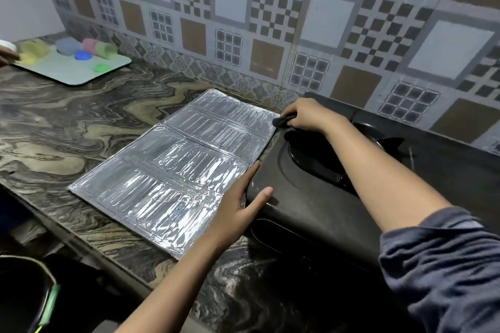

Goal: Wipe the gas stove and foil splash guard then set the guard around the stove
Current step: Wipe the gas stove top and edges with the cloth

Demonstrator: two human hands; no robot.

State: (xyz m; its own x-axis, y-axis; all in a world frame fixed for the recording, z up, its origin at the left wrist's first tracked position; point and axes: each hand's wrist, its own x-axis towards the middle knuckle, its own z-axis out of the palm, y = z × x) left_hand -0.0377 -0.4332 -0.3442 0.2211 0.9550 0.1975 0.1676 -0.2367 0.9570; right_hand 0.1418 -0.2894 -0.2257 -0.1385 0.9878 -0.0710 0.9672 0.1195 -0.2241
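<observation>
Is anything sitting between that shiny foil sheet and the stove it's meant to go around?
Nothing visible does. The foil guard lies flat, right beside the stove; only the left hand and the right hand, gripping a dark cloth, are at that edge.

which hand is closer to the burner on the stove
Right. The right hand, gripping a dark cloth, sits just behind the burner. The left hand rests on the front left corner of the gas stove, farther off.

The right hand hides most of the dark cloth, and the coloured items on the tray are blurred
</observation>
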